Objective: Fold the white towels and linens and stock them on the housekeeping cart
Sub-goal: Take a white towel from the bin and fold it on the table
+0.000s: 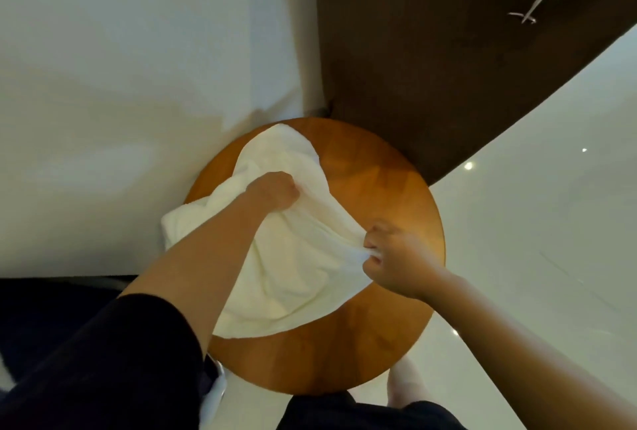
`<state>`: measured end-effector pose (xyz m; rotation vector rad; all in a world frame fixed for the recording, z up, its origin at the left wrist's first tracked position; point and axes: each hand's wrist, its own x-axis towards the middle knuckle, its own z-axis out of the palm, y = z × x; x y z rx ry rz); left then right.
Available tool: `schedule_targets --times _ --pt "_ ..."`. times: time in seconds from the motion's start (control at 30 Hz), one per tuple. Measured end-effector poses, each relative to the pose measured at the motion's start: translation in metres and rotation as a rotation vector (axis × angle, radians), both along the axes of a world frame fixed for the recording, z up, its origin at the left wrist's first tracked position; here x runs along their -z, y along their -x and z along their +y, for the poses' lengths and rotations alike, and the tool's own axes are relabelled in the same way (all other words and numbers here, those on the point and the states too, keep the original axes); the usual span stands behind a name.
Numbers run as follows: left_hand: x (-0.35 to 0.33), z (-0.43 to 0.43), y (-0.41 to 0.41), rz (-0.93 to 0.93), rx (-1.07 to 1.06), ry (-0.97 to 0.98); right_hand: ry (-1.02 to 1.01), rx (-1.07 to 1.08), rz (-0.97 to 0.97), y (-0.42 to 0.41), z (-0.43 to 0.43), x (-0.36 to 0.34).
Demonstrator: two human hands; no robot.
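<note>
In the head view, the silver mark [536, 0] on the brown cloth [448, 78] at upper right cannot be read. Your white towel [300, 264] lies rumpled on the round wooden table [344, 353] at centre frame; your left hand [275, 190] and right hand [393, 259] each clutch it with curled fingers

- your view is evenly lit and warm, so the white towel [296, 257] reads cream and nearly washed out.
- small lamp glints sit on the glossy floor [534, 222] at your right.
- your right hand [396, 257] is smeared by motion blur, while your left hand [274, 190] is sharper.
- wide-angle distortion curves the dark panel [448, 50] edge.
</note>
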<state>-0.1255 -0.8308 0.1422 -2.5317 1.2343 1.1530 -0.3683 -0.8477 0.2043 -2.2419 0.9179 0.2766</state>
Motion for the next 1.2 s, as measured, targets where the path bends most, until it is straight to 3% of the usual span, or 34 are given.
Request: schedule_targets --times 0.27,0.43,0.6,0.8,0.87,0.97,1.07,1.2 --pt "0.003 -0.018 -0.018 -0.422 0.108 -0.06 0.041 0.022 -0.046 0.018 -0.009 0.024" --pt "0.007 -0.014 -0.03 -0.504 0.009 -0.094 0.023 0.054 -0.046 0.026 -0.012 0.034" --pt "0.012 -0.016 -0.041 -0.351 -0.087 0.015 0.026 0.049 -0.044 0.028 -0.017 0.04" --pt "0.01 -0.016 -0.04 -0.352 -0.265 0.175 0.019 0.064 -0.031 0.033 -0.017 0.043" --pt "0.009 -0.019 -0.043 -0.232 -0.385 0.197 0.017 0.07 -0.028 0.034 -0.016 0.044" --pt "0.005 -0.023 -0.047 0.035 -0.468 0.104 0.014 0.094 -0.03 0.036 -0.015 0.046" --pt "-0.01 -0.023 -0.053 0.179 -0.43 -0.057 0.027 0.149 -0.06 0.038 -0.014 0.05" --pt "-0.039 -0.011 -0.067 0.051 -0.297 -0.11 0.006 0.281 -0.097 0.035 -0.025 0.045"
